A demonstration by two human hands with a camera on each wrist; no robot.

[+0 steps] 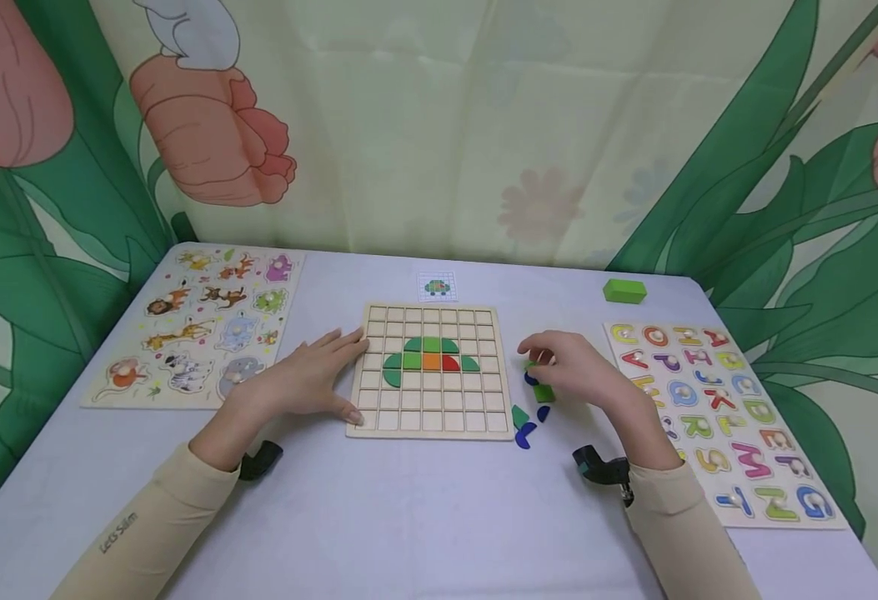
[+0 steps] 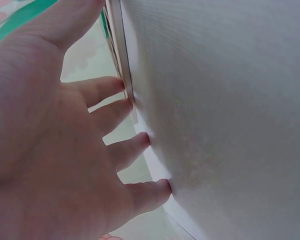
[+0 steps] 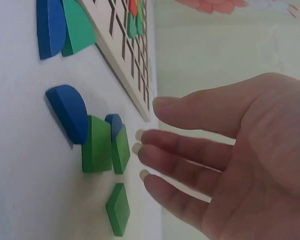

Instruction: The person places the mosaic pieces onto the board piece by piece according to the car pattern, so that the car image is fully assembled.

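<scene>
Resting flat, left hand point(image 1: 311, 379) fingers spread against the grid board point(image 1: 431, 371) edge, right hand point(image 1: 577, 367) fingers loose, hovering over green pieces point(image 3: 107, 150), holding nothing

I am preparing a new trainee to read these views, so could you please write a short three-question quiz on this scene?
1. True or false: the left hand lies flat with its fingers on the left edge of the wooden grid board.
2. What do the fingertips of the right hand reach towards? A) the alphabet puzzle B) loose green pieces on the table C) the animal puzzle
3. What colour is the square piece set in the middle of the figure on the board?

Key: 1 true; 2 B; 3 orange.
</scene>
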